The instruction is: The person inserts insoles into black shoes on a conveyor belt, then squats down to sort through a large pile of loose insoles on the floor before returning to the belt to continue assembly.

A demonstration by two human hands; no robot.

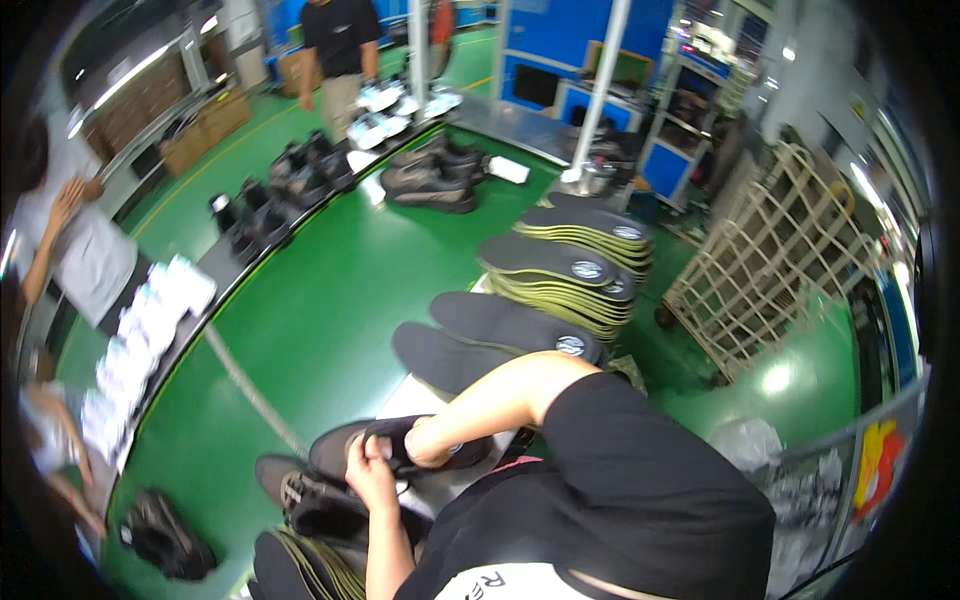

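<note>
Stretching across the middle, a broad, glossy green worktop [300, 340] curves away from the person, with a pale strip [245, 385] crossing it at left. On its right side stand tall stacks of flat black insoles with yellow-green edges [555, 255]. Beyond, near the worktop's far edge, sits a group of dark brown shoes [430, 185]. Close to the person's body, a dark brown, round-toed shoe with a black collar [338, 450] lies between the two hands, its long axis running roughly left to right, toe pointing left. Its similar dark mate [285, 483] rests just beside it, nearer the lower left.

Both hands touch the shoe, so neither is clearly nearer. The bare right hand [428, 445] sits at the shoe's opening, right of the toe; its elbow is bent and its forearm slants down and left from the upper right. How its fingers are set cannot be told, since the opening hides them. The bare left hand [372, 480] rises from the lower edge, forearm nearly upright, its fingers [374, 447] pinching the black collar just behind the toe.
</note>
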